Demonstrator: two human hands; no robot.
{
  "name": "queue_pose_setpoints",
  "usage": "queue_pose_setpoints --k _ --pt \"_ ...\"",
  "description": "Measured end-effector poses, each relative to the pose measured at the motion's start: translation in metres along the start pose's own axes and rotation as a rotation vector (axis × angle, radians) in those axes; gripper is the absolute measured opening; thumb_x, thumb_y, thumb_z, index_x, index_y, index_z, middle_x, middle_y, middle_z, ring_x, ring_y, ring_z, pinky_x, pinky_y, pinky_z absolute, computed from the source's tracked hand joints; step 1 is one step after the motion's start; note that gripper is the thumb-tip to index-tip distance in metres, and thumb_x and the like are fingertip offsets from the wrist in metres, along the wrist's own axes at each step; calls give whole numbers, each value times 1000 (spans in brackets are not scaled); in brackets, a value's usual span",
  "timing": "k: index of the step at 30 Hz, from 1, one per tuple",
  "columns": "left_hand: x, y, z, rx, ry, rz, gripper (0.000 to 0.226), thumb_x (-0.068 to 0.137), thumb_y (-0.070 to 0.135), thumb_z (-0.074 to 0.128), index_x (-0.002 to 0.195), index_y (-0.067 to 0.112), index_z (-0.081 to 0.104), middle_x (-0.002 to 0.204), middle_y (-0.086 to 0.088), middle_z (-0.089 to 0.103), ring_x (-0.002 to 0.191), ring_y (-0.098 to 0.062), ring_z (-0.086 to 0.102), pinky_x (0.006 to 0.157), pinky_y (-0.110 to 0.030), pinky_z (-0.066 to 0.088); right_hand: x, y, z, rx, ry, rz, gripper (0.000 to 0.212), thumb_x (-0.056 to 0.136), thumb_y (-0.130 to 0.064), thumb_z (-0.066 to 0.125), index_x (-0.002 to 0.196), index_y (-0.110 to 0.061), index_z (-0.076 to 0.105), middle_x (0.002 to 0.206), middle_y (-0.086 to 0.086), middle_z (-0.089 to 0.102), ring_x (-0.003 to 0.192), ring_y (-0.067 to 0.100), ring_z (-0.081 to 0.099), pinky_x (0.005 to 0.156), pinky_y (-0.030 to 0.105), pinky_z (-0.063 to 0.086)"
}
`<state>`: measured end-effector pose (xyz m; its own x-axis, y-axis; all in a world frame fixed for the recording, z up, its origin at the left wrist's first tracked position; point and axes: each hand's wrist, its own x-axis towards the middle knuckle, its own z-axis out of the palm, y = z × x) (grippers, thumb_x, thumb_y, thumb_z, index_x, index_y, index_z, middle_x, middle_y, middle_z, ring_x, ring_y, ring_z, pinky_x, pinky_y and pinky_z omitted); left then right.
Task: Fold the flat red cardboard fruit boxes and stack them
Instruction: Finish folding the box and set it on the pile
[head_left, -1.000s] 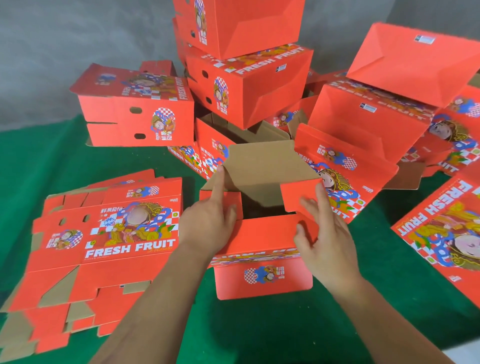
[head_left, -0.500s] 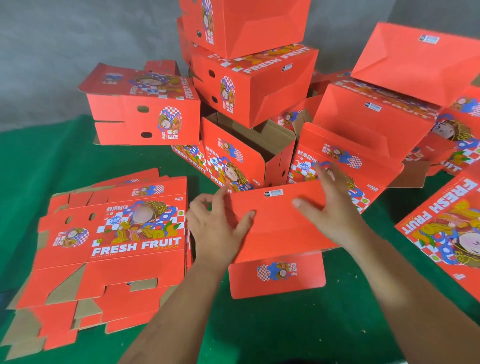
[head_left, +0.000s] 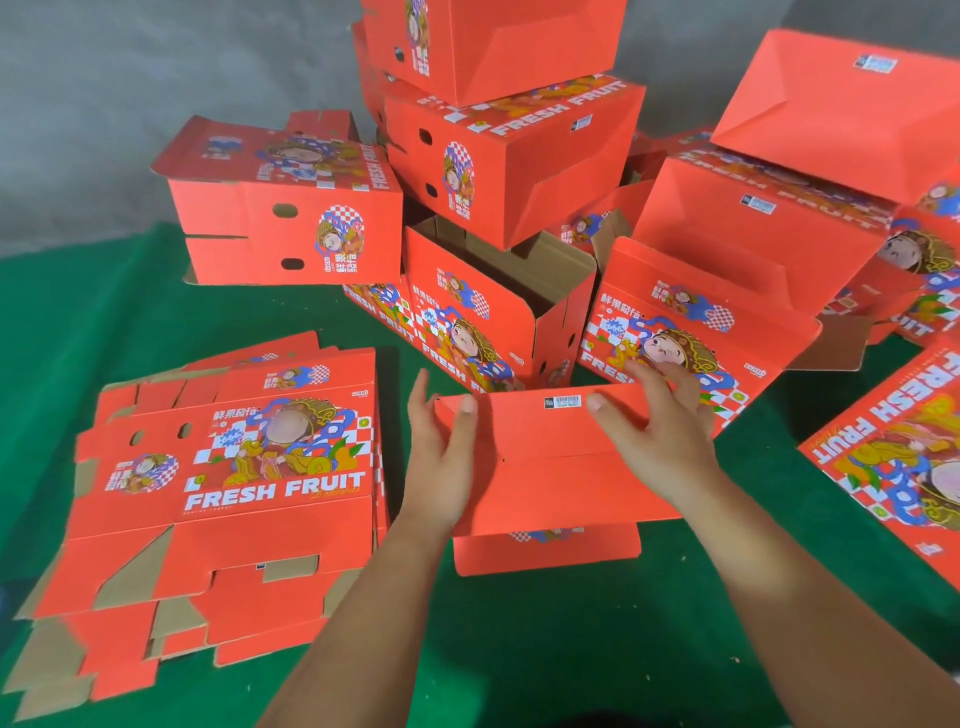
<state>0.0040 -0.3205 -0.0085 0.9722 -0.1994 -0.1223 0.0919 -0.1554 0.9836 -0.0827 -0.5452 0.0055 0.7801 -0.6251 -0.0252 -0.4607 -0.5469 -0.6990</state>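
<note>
**Both Hands Flat on the Closed Flaps of a Red Fruit Box**

While lying on the green cloth (head_left: 597, 649) at centre, turned plain side up: a red box (head_left: 566, 483), folded flaps closed across the top, barcode sticker (head_left: 563, 401) near the far edge, one loose flap jutting out toward the camera at the bottom.

Left hand (head_left: 441, 462): resting on the box's left end, fingers straight and spread, thumb laid over the top flap, nothing pinched.

Right hand (head_left: 660, 431): pressing flat on the right part of the top flap, fingers extended and slightly fanned over the far edge, thumb pointing toward the sticker.

Just left of the box: a pile of flat blanks (head_left: 234, 493), unfolded, printed "FRESH FRUIT", brown cardboard showing at the tabs.

Behind, against the grey backdrop (head_left: 130, 93): a stack of folded boxes (head_left: 509, 145), leaning and uneven. At its foot, an open box (head_left: 498, 306) with the brown inside showing. Further left, a separate folded box (head_left: 280, 213) with round holes in its side. More red boxes (head_left: 779, 218) heaped at right, one flat piece (head_left: 904, 452) at the right edge.
</note>
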Motion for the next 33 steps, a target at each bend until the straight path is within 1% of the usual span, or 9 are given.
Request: queue_pose_setpoints --k 3,5,8,14,17,20,25,29,33 --pt "-6 9 -12 -319 -124 -476 95 67 103 39 127 36 72 134 -1 70 121 -23 69 100 -45 55 1 -5 -13 302 152 166 51 87 -68 60 123 -33 63 135 0 41 127 27 50 107 42 40" --pt "-5 17 -21 -404 -149 -583 85 74 100 36 98 33 83 111 -10 79 96 -30 78 74 -45 62 3 -11 -32 484 164 257 37 88 -60 62 107 -28 65 124 4 58 107 26 62 89 41 50" --pt "-11 33 -23 -424 -143 -569 63 82 85 49 77 31 82 96 -10 80 80 -28 78 64 -37 62 0 -15 -56 642 142 316 32 85 -52 67 98 -23 69 114 11 72 107 32 68 99 51 53" --pt "-36 64 -13 -408 -266 -414 59 86 78 48 78 30 81 90 -8 79 76 -24 77 64 -33 59 -17 -25 -95 551 125 209 10 93 -36 66 87 -34 74 97 -12 70 68 -13 56 65 20 44" --pt "-46 79 -5 -383 -295 -294 54 90 69 46 109 32 79 115 -5 77 103 -19 73 92 -39 53 -24 -35 -130 431 268 24 12 87 -38 64 90 -38 76 88 -3 63 52 -10 49 55 19 38" --pt "-54 100 7 -381 -415 -161 47 101 59 44 127 31 72 131 -2 72 119 -15 68 95 -34 53 -26 -42 -169 310 447 -125 19 80 -47 59 93 -52 73 83 -6 64 56 -5 51 54 12 37" --pt "-77 126 17 -201 -430 254 70 88 43 79 145 44 39 140 7 64 125 -14 65 98 -29 55 -22 -35 -205 232 768 -193 26 91 -77 49 97 -58 66 108 4 66 99 17 65 92 49 52" --pt "-83 140 18 4 -382 560 83 81 39 85 143 53 32 159 3 35 150 -25 37 119 -53 36 -26 -27 -210 393 854 -218 36 88 -82 49 95 -52 66 105 4 68 101 27 67 91 57 55" --pt "-78 159 24 191 -263 767 71 86 39 79 136 56 32 154 7 26 158 -9 10 125 -20 15 -26 -34 -200 325 913 -273 45 93 -79 42 96 -40 63 110 16 63 107 33 62 91 57 51"
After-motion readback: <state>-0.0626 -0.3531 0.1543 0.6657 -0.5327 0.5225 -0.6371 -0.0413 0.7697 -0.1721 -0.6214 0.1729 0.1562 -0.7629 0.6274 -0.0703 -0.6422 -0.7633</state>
